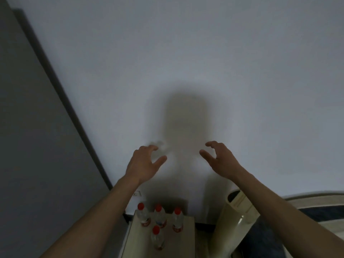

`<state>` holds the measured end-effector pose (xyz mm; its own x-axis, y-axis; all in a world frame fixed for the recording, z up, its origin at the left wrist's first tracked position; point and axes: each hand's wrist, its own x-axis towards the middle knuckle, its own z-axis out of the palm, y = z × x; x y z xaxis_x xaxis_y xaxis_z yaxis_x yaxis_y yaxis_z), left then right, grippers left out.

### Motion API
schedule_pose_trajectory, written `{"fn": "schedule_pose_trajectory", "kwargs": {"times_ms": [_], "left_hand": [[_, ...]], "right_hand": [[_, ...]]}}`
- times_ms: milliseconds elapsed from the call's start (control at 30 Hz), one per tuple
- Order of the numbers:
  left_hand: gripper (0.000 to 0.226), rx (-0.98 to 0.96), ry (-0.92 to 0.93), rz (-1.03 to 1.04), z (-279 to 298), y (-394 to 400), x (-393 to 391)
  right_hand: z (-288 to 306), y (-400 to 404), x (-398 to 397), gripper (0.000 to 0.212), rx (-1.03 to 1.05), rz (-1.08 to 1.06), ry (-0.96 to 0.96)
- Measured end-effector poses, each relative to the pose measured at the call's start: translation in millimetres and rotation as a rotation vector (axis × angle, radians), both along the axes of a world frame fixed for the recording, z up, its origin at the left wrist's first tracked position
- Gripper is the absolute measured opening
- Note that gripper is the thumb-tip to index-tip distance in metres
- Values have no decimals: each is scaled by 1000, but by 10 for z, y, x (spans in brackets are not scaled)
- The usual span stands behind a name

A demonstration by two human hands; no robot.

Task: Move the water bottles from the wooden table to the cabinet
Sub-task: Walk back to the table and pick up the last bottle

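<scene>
I am seeing my left hand (144, 161) and right hand (216, 157) hovering empty, fingers loosely curled, before a pale wall (186, 62); below them four red-capped water bottles (159, 216) are standing upright on the wooden table (178, 243)

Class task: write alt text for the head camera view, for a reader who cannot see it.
Two bare hands, left hand and right hand, reach forward with curled fingers, holding nothing, against a white wall. Below them, four red-capped water bottles stand upright on a pale wooden surface.

Four red-capped clear water bottles (158, 226) — upright, clustered — on the pale table (184, 239)
</scene>
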<state>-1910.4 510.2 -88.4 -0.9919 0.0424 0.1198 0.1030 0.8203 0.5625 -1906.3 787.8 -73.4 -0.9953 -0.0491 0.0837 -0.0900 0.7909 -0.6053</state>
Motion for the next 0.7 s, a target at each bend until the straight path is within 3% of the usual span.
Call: {"fn": "schedule_pose_trajectory", "kwargs": {"times_ms": [433, 700], "left_hand": [[68, -56, -89, -25, -17, 379, 63], [70, -42, -44, -128, 87, 527, -129]], "right_hand": [[-116, 297, 27, 63, -27, 0, -53], [117, 423, 358, 60, -23, -99, -10]]}}
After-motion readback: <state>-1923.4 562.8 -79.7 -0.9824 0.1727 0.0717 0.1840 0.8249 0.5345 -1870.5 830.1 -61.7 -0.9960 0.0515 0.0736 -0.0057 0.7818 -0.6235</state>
